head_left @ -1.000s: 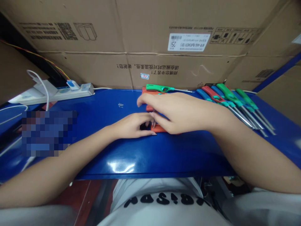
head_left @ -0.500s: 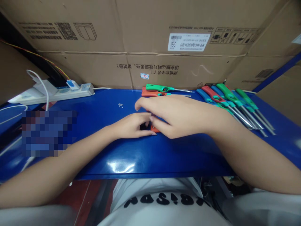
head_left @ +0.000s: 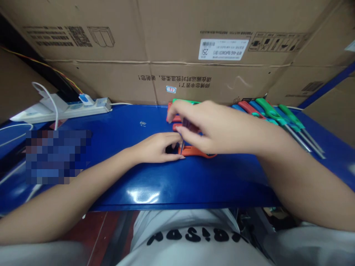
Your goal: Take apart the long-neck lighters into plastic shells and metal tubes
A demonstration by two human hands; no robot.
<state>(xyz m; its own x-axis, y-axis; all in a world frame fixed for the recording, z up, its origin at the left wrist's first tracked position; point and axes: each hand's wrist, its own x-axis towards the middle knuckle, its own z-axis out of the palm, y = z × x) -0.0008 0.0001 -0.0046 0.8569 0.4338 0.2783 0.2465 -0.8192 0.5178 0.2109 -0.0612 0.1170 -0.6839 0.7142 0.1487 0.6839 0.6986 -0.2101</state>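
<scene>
Orange lighter (head_left: 194, 151): curved handle, thin dark slot near the butt, trigger end partly hidden. Lies about midway between the worktop (head_left: 166, 181)'s front and back edges. Left hand (head_left: 159, 147) fingers pinch its butt. Right hand (head_left: 209, 127) fingers pinch a screwdriver (head_left: 186, 124), shaft down at that end.

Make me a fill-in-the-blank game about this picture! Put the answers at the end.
1. The dark handle of the tool is in the person's ____ hand.
2. The lighter closest to the table's front edge has a handle coloured ____.
3. The table is coloured ____.
4. The power strip is on the ____ side of the picture.

Missing words: right; orange; blue; left.
</scene>
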